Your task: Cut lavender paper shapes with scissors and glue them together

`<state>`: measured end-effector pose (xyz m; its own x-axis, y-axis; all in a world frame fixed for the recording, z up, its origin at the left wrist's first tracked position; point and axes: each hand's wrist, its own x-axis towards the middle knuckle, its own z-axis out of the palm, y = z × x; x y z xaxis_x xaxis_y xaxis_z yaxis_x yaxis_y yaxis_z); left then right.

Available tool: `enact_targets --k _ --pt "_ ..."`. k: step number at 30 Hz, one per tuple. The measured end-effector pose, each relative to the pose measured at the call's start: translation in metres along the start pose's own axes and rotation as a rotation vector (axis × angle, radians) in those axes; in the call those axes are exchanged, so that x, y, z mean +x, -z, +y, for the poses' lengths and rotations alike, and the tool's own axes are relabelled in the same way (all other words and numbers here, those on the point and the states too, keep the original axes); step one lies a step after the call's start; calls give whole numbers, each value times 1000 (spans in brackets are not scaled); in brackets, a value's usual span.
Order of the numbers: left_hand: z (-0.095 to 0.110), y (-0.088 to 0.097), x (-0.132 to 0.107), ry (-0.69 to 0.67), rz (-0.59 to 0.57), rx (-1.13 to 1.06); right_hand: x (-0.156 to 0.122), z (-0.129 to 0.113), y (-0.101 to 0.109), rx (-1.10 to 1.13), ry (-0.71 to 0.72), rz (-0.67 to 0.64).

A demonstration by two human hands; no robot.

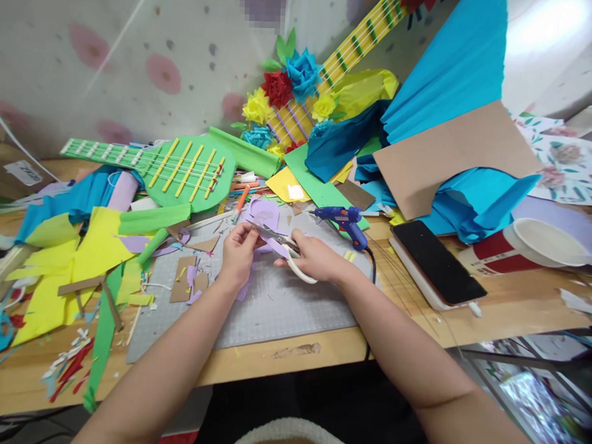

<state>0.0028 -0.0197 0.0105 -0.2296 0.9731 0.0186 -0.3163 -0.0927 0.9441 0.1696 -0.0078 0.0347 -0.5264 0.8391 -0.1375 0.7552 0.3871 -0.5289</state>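
My right hand (315, 255) is closed on a pair of scissors (294, 261) with pale handles, the blades pointing left toward my other hand. Pinched in the fingers of my left hand (239, 252) is a piece of purple paper (262, 214), and the scissor blades lie across it. Some of the paper hangs below the blades and is partly hidden by my hands. Both hands are above a grey cutting mat (283, 325). A blue glue gun (347, 222) lies on the mat just beyond my right hand.
A green paper guitar (191, 173) lies back left, with yellow and green paper scraps (101, 241) before it. A flower-trimmed yellow guitar (290, 121) leans on the wall. At right are a phone (437, 262), a paper cup (533, 246) and cut cardboard (453, 156).
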Motion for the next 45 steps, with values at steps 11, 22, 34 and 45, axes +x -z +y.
enact_targets --k 11,22,34,45 --pt "-2 -9 -4 27 249 -87 2 -6 -5 1 -11 -8" --pt "-6 -8 -2 65 255 -82 2 -9 -5 -17 -40 -18" --pt "-2 -8 -4 102 237 -117 2 -8 -8 -30 -13 -16" --pt "-1 -9 -3 97 246 -127 3 -8 -10 -58 -19 3"
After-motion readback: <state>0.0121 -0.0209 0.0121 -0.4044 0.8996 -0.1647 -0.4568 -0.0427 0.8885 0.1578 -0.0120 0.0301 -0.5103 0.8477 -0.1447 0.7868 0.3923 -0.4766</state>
